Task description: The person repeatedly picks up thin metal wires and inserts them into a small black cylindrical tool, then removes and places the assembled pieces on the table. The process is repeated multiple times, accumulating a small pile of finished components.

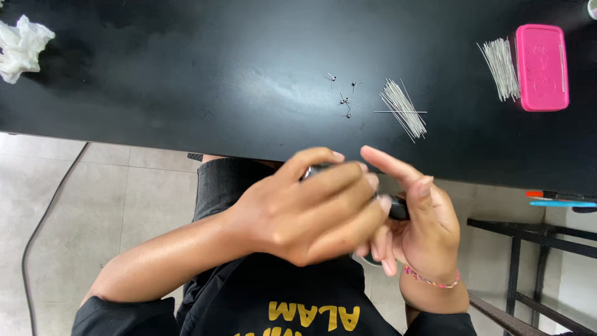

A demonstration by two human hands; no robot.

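My left hand (311, 208) and my right hand (416, 218) are close together below the near edge of the black table (186, 74), over my lap. Both hold a dark tool (398, 208); only its black end shows between the fingers. My left fingers wrap over it from above and hide most of it. My right index finger sticks out straight toward the table. A thin beaded bracelet (432, 281) circles my right wrist. On the table, a bundle of thin metal wires (404, 109) lies beside several small bent wire pieces (343, 98).
A pink rectangular case (542, 67) lies at the table's far right with a second wire bundle (502, 68) next to it. Crumpled white tissue (22, 46) sits at the far left. Orange and blue pens (559, 199) lie at the right edge. A metal frame (535, 236) stands below right.
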